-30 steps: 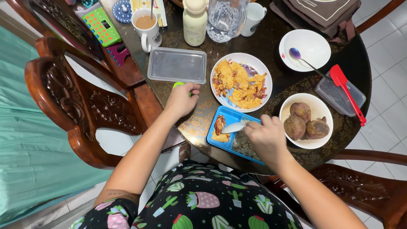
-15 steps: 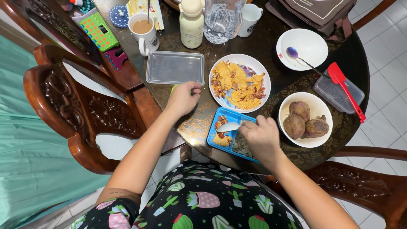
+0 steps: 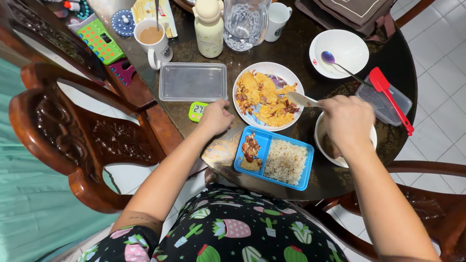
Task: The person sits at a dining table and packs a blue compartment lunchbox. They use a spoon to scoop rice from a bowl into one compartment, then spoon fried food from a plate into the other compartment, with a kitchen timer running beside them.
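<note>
My right hand (image 3: 347,122) grips a metal spoon (image 3: 302,100) whose bowl rests on the yellow fried food heaped on a white plate (image 3: 286,73). My left hand (image 3: 217,118) lies loosely curled on the dark table, touching a small green timer (image 3: 197,111). Just in front of me sits a blue two-part lunch box (image 3: 307,167), with rice in its large part and a little of the fried food in its small part. A white bowl (image 3: 319,136) with brown pieces is mostly hidden under my right hand.
A clear lidded container (image 3: 192,81) lies left of the plate. Behind stand a mug of brown drink (image 3: 153,37), a cream bottle (image 3: 208,28), a glass jug (image 3: 246,23) and a white cup (image 3: 278,17). Right: a white bowl with purple spoon (image 3: 350,44), a container under a red spatula (image 3: 388,95). Carved wooden chairs (image 3: 73,140) flank me.
My right hand has lifted the spoon out of the lunch box and carried it up and right onto the plate of fried food. The rice is now uncovered. My left hand stayed put.
</note>
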